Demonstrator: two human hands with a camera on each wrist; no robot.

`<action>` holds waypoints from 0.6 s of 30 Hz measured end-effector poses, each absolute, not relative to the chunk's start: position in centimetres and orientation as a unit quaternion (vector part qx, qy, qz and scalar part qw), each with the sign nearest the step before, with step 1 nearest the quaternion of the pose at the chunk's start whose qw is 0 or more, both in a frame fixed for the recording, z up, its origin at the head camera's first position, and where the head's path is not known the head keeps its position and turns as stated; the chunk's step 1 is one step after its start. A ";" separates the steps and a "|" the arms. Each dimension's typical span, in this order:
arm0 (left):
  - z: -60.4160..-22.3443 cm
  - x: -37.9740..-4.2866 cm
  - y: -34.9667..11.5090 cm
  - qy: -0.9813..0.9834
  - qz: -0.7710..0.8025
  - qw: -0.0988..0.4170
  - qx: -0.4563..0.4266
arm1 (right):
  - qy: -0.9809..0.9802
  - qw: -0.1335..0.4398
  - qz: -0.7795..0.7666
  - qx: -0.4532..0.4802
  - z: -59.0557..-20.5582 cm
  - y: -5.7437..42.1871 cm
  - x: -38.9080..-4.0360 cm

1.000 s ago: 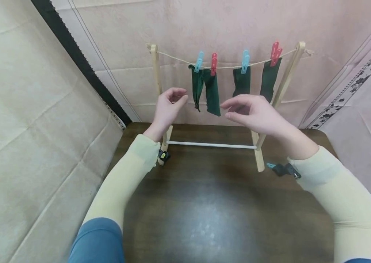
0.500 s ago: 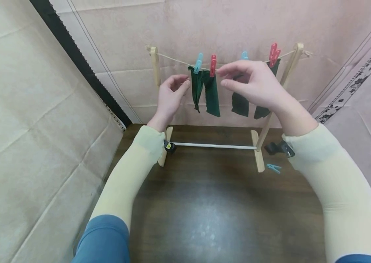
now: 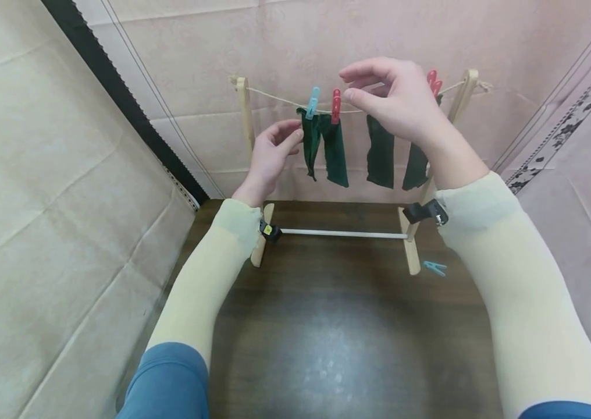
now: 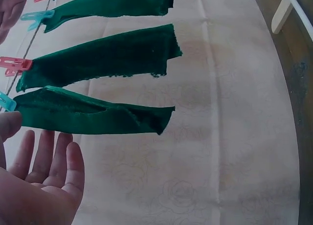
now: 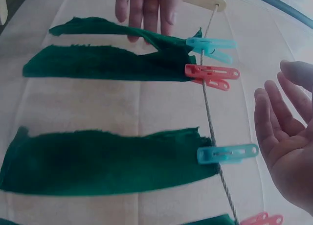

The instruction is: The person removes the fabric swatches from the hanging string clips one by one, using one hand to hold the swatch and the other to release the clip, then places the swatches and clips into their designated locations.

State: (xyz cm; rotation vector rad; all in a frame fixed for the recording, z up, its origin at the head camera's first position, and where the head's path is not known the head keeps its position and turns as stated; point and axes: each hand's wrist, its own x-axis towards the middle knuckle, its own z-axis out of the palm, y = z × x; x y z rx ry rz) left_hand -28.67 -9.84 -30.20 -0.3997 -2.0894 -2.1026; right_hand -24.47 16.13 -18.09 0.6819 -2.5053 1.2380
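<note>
Several green cloth strips hang from a cord, each under a clothespin. My left hand (image 3: 271,152) is beside the leftmost strip (image 3: 310,148), fingers loosely bent and holding nothing. In the left wrist view its thumb lies close to that strip's pinned end, near a blue clothespin (image 4: 7,102). My right hand (image 3: 397,96) hovers over the cord to the right of a red clothespin (image 3: 335,106), with a gap between thumb and fingers. The right wrist view shows it apart from the cord (image 5: 210,115) and from another blue clothespin (image 5: 227,153), which the right hand hides in the head view.
The cord runs between the wooden posts (image 3: 245,107) of a small drying rack with a white crossbar (image 3: 342,234). A loose blue clothespin (image 3: 434,267) lies on the dark wooden table (image 3: 327,326) by the rack's right foot. Pale cloth (image 3: 295,35) hangs behind.
My right hand has risen from in front of the strips to above the cord. My left hand has moved slightly up and right, to the leftmost strip. The strips stay pinned.
</note>
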 end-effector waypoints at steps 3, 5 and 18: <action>-30.3 -28.7 -9.8 -0.699 -0.698 0.072 -0.137 | -0.860 0.132 0.433 0.237 -18.0 15.4 -25.0; -30.3 -28.7 -9.8 -0.698 -0.699 0.073 -0.137 | -0.859 0.131 0.433 0.240 -17.9 14.8 -25.3; -30.4 -28.7 -9.4 -0.691 -0.702 0.078 -0.154 | -0.874 0.109 0.414 0.231 -17.8 13.1 -26.1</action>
